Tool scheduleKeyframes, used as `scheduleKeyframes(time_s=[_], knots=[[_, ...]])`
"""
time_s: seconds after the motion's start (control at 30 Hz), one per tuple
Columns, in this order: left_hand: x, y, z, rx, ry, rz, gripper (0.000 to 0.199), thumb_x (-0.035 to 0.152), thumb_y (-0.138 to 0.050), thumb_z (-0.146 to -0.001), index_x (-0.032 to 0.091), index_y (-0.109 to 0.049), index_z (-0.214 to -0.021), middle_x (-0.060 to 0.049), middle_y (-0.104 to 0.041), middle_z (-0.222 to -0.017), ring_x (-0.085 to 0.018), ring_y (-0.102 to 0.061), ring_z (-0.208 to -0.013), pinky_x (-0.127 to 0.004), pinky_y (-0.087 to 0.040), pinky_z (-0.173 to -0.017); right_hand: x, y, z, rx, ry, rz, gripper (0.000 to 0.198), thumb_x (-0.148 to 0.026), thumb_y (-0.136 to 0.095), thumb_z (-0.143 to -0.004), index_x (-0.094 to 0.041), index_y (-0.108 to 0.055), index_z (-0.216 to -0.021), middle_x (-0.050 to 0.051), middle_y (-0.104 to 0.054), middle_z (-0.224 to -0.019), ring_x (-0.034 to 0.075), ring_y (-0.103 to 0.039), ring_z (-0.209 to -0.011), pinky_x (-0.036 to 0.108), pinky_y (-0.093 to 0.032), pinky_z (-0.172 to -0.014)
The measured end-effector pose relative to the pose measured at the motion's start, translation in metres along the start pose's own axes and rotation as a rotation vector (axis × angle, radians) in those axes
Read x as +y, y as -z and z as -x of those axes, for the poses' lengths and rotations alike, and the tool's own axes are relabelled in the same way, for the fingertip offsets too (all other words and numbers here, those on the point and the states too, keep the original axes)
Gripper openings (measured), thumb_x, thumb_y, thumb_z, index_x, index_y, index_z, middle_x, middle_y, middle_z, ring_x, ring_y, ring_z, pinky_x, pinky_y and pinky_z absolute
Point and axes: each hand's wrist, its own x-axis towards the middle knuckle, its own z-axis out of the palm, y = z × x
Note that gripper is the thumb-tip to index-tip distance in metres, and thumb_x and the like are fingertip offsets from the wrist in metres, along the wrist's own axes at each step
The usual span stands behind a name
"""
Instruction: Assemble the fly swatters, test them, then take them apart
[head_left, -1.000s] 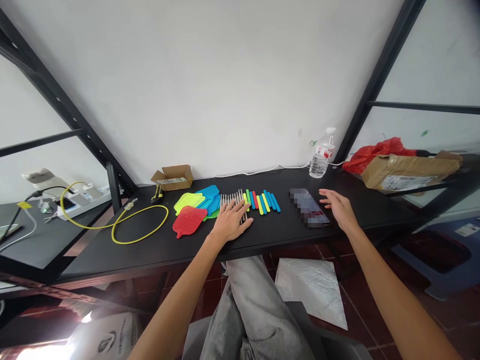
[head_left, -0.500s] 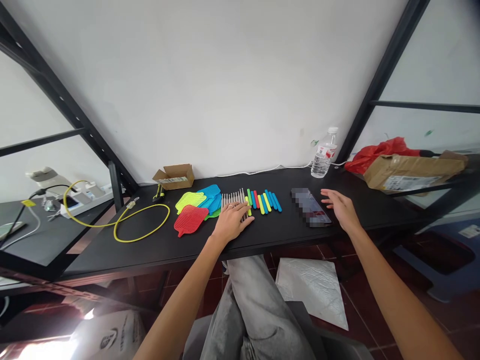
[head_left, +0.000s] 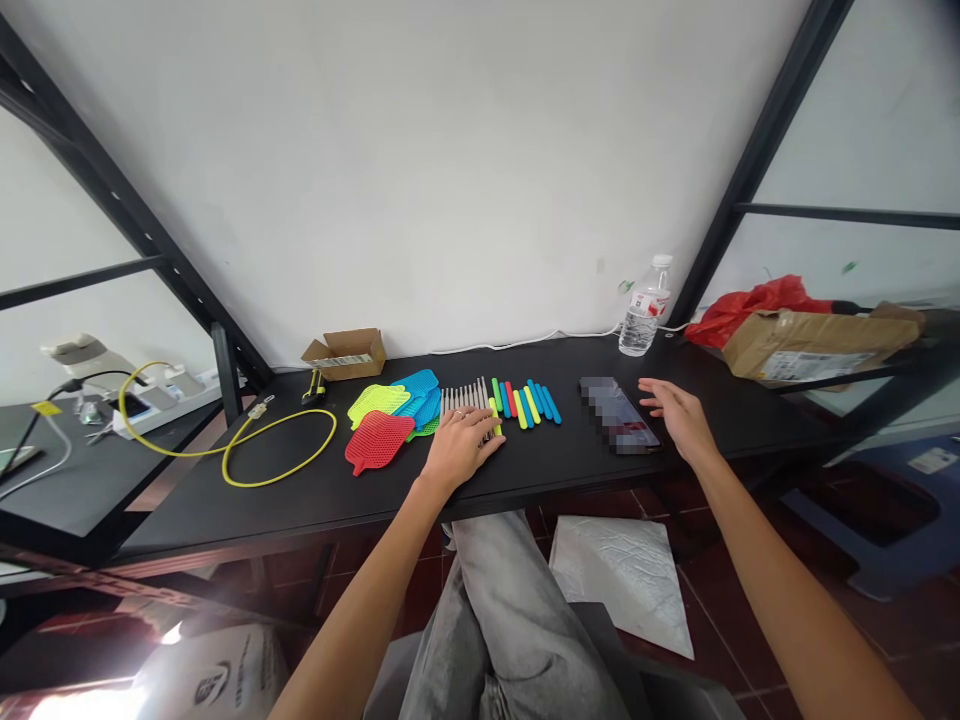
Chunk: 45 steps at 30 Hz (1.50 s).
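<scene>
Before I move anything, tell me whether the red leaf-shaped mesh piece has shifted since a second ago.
No; the red mesh piece keeps its place relative to the open brown cardboard box.

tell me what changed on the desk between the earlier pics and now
The left hand has drawn back slightly toward the person, and the yellow stick by its fingers has slid the same way. Nothing was visibly lifted. The right hand, red mesh piece and bottle stayed as they were.
</scene>
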Motion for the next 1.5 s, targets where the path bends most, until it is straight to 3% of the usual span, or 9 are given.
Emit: scheduleKeyframes(time_s=[0.37,0.6,0.9,1.17,1.3,1.4,1.5], knots=[[0.003,0.012,0.008,0.002,-0.068,-0.073,0.031,0.035,-0.040,-0.099,0.027,-0.067,-0.111,-0.005,-0.064,-0.124,-0.025,-0.053,-0.118,-0.042,-0.042,-0.098,0.003,-0.001,-0.001,0.005,-0.001,0.007,0.043,-0.049,-0.050,-0.087,-0.020,-0.071,-0.110,0.010,-0.071,-0.114,0.021,-0.070,-0.086,0.027,-0.050,-0.063],[-0.004,0.015,0.022,0.039,0.048,-0.021,0.031,0.039,-0.045,-0.096,0.028,-0.066,-0.116,-0.005,-0.063,-0.126,-0.026,-0.055,-0.117,-0.044,-0.042,-0.100,0.002,-0.001,0.000,0.015,-0.001,-0.007,0.043,-0.050,-0.051,-0.086,-0.020,-0.071,-0.109,0.011,-0.071,-0.113,0.021,-0.070,-0.084,0.026,-0.050,-0.061],[-0.006,0.010,0.025,0.092,0.171,0.058,0.028,0.041,-0.051,-0.092,0.026,-0.070,-0.104,-0.005,-0.067,-0.118,-0.025,-0.060,-0.109,-0.041,-0.046,-0.094,0.002,-0.001,0.000,0.057,-0.015,-0.078,0.043,-0.051,-0.054,-0.084,-0.018,-0.072,-0.106,0.012,-0.072,-0.110,0.021,-0.070,-0.082,0.026,-0.050,-0.059],[-0.011,0.008,0.028,0.064,0.190,0.009,0.039,0.049,-0.056,-0.088,0.029,-0.065,-0.120,-0.005,-0.058,-0.134,-0.029,-0.051,-0.125,-0.047,-0.043,-0.101,0.003,-0.002,0.001,0.049,-0.020,-0.050,0.041,-0.047,-0.053,-0.084,-0.018,-0.072,-0.106,0.012,-0.072,-0.108,0.022,-0.070,-0.083,0.027,-0.050,-0.060],[-0.013,0.007,0.028,0.056,0.192,0.029,0.038,0.049,-0.053,-0.090,0.029,-0.066,-0.120,-0.005,-0.059,-0.132,-0.029,-0.051,-0.125,-0.046,-0.043,-0.102,-0.020,-0.005,0.012,0.101,0.052,0.108,0.037,-0.042,-0.049,-0.085,-0.019,-0.073,-0.102,0.010,-0.073,-0.104,0.025,-0.069,-0.089,0.032,-0.052,-0.066],[-0.013,0.006,0.027,0.060,0.191,0.040,0.038,0.050,-0.053,-0.090,0.028,-0.066,-0.118,-0.006,-0.060,-0.131,-0.029,-0.052,-0.124,-0.046,-0.043,-0.102,-0.052,-0.024,0.030,0.184,0.247,0.283,0.032,-0.037,-0.048,-0.087,-0.022,-0.074,-0.098,0.008,-0.073,-0.102,0.026,-0.067,-0.091,0.036,-0.051,-0.077],[-0.013,0.006,0.026,0.073,0.191,0.037,0.036,0.049,-0.054,-0.090,0.027,-0.067,-0.115,-0.006,-0.061,-0.128,-0.029,-0.053,-0.121,-0.045,-0.043,-0.102,-0.089,-0.065,0.053,-0.043,0.371,0.344,0.031,-0.039,-0.048,-0.090,-0.026,-0.074,-0.100,0.006,-0.074,-0.099,0.025,-0.067,-0.085,0.035,-0.050,-0.076]])
